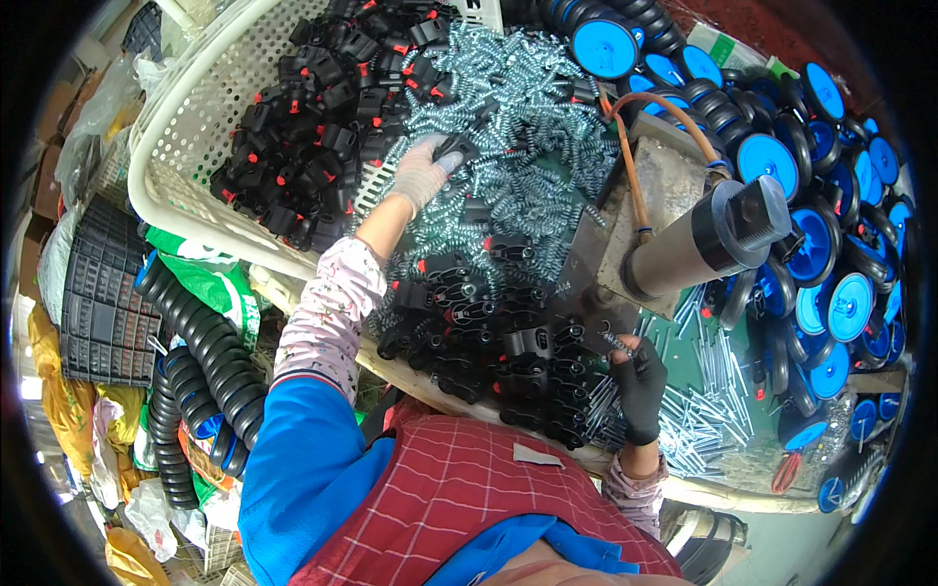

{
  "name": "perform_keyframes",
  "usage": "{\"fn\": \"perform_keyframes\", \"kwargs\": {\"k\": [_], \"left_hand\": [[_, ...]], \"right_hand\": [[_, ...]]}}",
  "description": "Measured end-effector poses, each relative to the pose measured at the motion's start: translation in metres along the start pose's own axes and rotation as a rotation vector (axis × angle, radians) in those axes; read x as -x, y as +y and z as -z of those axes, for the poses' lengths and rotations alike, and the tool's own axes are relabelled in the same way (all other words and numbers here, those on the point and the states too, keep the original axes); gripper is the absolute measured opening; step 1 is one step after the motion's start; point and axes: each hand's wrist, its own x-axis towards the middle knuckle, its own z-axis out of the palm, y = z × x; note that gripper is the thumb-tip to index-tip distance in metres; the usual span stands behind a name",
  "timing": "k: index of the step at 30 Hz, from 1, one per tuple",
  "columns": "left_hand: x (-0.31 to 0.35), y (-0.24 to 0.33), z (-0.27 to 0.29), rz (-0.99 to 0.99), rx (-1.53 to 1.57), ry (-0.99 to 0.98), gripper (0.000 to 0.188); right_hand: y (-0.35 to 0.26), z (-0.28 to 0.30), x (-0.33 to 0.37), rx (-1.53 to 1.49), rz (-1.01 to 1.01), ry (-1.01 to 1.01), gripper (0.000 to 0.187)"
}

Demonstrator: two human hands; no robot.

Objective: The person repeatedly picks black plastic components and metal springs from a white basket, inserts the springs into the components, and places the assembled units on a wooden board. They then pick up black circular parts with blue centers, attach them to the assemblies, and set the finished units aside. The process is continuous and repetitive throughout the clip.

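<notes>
My left hand (422,174), in a pale glove, reaches to the border between a heap of black plastic housings (337,127) with red tabs and a heap of silver coil springs (528,88). Its fingers are closed around a black plastic part (455,148), partly hidden by the hand. Closer to my body, my right hand (640,396) wears a dark glove with bare fingertips. Thumb and finger pinch a small coil spring (616,342). Between my arms, black housings with metal wire pieces (528,344) stand in rows along the table's near edge.
A metal cylinder press (684,244) with orange hoses stands right of the springs. Long steel pins (699,415) lie beside my right hand. Blue-and-black wheels (767,164) pile up along the right. A white perforated basket (147,186) holds the housings. Stacked black wheels (210,342) lie at left.
</notes>
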Motion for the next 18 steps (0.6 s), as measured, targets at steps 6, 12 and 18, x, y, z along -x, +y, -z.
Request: {"fn": "perform_keyframes", "kwargs": {"k": [6,12,18], "left_hand": [[-0.010,-0.001,0.017,0.118,0.051,-0.236,0.044],[-0.055,0.009,0.028,0.157,0.102,-0.549,0.054],[-0.049,-0.003,0.013,0.109,-0.446,-0.321,0.072]], "right_hand": [[-0.006,-0.003,0.001,0.064,0.062,0.000,0.018],[-0.007,-0.003,0.002,0.103,0.020,0.023,0.018],[-0.006,-0.003,0.002,0.027,-0.003,0.039,0.017]]}}
